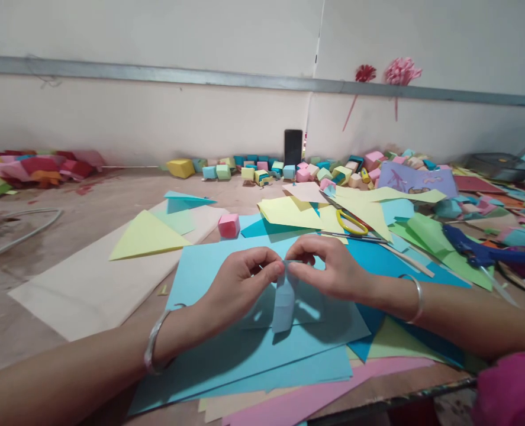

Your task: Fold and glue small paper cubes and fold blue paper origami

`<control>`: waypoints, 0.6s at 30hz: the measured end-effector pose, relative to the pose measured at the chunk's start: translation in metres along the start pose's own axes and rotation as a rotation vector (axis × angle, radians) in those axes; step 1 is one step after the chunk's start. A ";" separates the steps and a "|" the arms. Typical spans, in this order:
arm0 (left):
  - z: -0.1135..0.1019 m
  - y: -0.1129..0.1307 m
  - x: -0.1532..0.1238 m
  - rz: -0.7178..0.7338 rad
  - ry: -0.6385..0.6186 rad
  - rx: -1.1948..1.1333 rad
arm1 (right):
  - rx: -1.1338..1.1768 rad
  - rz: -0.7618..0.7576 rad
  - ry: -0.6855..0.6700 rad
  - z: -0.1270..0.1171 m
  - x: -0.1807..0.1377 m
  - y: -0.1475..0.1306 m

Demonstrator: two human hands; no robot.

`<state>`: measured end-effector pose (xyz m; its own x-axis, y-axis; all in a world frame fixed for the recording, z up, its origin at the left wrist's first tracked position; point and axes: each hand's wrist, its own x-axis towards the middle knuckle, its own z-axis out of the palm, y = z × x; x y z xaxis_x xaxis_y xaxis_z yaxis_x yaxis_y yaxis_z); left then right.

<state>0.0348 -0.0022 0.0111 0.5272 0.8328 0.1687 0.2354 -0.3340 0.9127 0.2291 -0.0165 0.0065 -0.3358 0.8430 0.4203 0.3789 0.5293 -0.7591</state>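
A narrow light-blue paper strip point(283, 305) with crosswise creases hangs down between my hands. My left hand point(244, 281) pinches its top edge between thumb and fingers. From the other side my right hand point(328, 266) pinches the same top edge, the thumbs almost meeting. Both hands are over light-blue paper sheets point(209, 349), where their shadows fall. Beyond my left hand sits a small pink paper cube point(229, 226). Past my right hand lie scissors with yellow handles point(351, 222).
Several folded paper cubes point(222, 171) line the wall, near an upright phone point(293, 147). A blue glue gun point(488, 248) lies at right. Cream paper point(80, 284) and a folded yellow sheet point(149, 236) lie at left. A white cable point(26, 231) curves at far left.
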 end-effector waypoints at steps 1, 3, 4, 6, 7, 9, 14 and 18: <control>0.001 0.000 0.000 -0.009 -0.017 -0.001 | -0.034 -0.026 -0.028 0.000 -0.001 -0.001; 0.003 0.000 -0.001 -0.023 -0.045 0.001 | -0.040 -0.046 -0.074 -0.002 -0.002 -0.003; 0.003 0.001 -0.001 -0.027 -0.043 -0.002 | -0.015 -0.030 -0.087 -0.004 -0.003 -0.004; 0.003 0.002 0.000 -0.044 -0.005 -0.051 | 0.086 0.042 -0.072 -0.008 -0.002 -0.003; 0.002 0.002 0.001 -0.059 0.033 -0.113 | 0.154 0.090 -0.047 -0.010 -0.001 -0.001; 0.001 0.000 0.003 -0.108 0.126 -0.288 | 0.299 0.172 0.025 -0.014 0.003 0.004; 0.004 -0.007 0.007 -0.227 0.138 -0.379 | 0.647 0.294 0.283 -0.008 0.014 0.019; 0.006 -0.006 0.005 -0.225 0.135 -0.326 | 0.820 0.450 0.323 0.008 0.010 0.021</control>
<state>0.0413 0.0015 0.0038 0.3752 0.9267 -0.0205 0.0501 0.0018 0.9987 0.2266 0.0026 -0.0095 -0.0092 0.9995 0.0305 -0.3420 0.0255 -0.9394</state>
